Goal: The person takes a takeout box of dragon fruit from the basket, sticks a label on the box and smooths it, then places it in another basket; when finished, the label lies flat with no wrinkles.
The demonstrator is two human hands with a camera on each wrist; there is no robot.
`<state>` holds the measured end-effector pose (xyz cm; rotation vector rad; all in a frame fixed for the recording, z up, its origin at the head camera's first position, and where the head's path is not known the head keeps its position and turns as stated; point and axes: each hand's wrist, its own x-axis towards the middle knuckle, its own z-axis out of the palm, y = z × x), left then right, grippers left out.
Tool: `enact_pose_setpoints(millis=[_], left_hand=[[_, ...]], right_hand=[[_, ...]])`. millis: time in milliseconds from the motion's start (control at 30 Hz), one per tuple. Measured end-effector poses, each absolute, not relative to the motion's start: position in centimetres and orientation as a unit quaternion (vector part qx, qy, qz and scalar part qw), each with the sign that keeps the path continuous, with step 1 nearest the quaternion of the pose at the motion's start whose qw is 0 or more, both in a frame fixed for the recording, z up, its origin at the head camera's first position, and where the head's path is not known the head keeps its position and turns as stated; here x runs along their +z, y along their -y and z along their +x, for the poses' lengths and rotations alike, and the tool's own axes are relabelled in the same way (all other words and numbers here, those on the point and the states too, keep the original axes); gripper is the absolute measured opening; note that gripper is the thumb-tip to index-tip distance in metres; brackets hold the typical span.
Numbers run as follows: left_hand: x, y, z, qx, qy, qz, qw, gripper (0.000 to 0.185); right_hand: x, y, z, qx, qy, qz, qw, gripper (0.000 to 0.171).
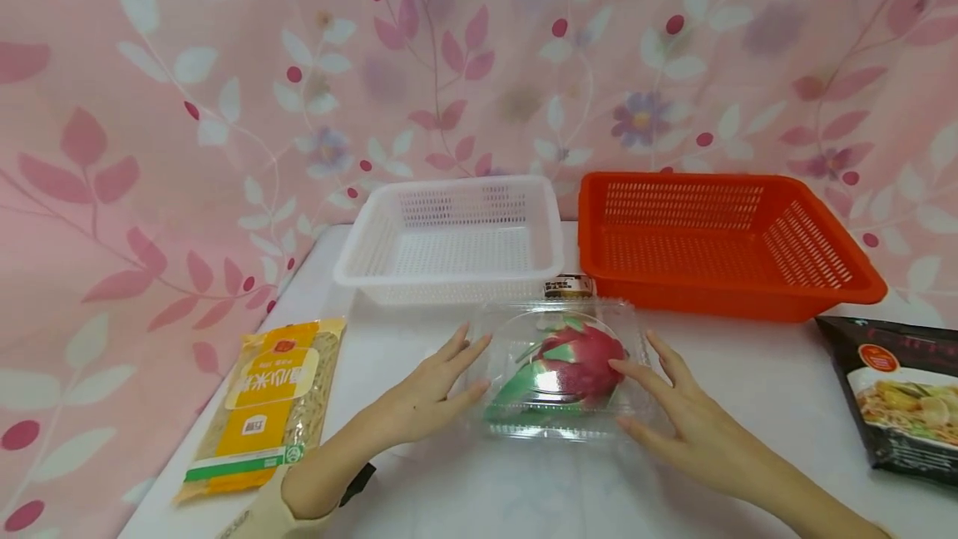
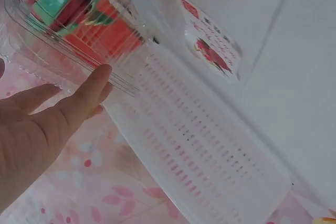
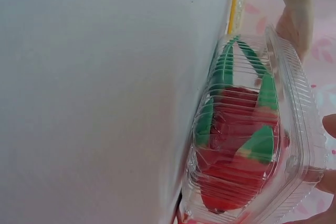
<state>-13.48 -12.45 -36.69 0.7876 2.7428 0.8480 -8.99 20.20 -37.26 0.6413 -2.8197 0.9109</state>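
Note:
A clear plastic clamshell box stands on the white table, closed, with a red and green dragon fruit inside. At its left side is my left hand, fingers spread and fairly straight. The left wrist view shows a fingertip at the rim of the box. On the opposite side, my right hand has its fingers apart, some overlapping the right edge. In the right wrist view only part of the right hand shows beside the rim. The left hand appears beyond the box there.
Behind the box stand a white basket and a red basket. A small labelled item sits near the gap between them. A yellow noodle packet lies left, a black food packet right. A floral curtain hangs behind.

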Motion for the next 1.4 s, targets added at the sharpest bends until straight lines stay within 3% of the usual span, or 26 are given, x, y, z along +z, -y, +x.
enact_pose_setpoints(millis=[167, 300, 467, 633, 867, 1033, 1267, 1400], left_hand=[[-37.0, 14.5, -14.0, 0.301, -0.924, 0.218, 0.09, 0.048], [-37.9, 16.1, -15.0, 0.267, -0.945, 0.154, 0.108, 0.036], [-39.2, 17.2, -16.1, 0.197, -0.959, 0.154, 0.132, 0.044], [-39.5, 17.3, -16.7, 0.148, -0.958, 0.177, 0.172, 0.054], [-40.0, 17.1, -16.4, 0.103, -0.965, 0.19, 0.148, 0.061], [-39.9, 17.0, -16.0, 0.145, -0.966, 0.18, 0.117, 0.062], [-39.4, 16.4, -16.5, 0.25, -0.948, 0.182, 0.079, 0.028], [-39.2, 16.2, -16.3, 0.269, -0.94, 0.194, 0.085, 0.025]], right_hand=[[-37.2, -20.3, -9.1, 0.305, 0.923, 0.226, 0.066, 0.06], [-37.2, -20.4, -9.2, 0.314, 0.911, 0.243, 0.113, 0.068], [-37.1, -20.4, -9.3, 0.342, 0.892, 0.247, 0.163, 0.083], [-36.8, -20.5, -9.6, 0.359, 0.88, 0.252, 0.185, 0.086], [-37.1, -20.2, -9.4, 0.366, 0.879, 0.253, 0.172, 0.085], [-36.9, -20.1, -9.4, 0.347, 0.88, 0.26, 0.192, 0.086], [-36.3, -19.9, -9.4, 0.335, 0.871, 0.289, 0.214, 0.08], [-36.1, -19.3, -9.3, 0.335, 0.872, 0.294, 0.204, 0.074]])
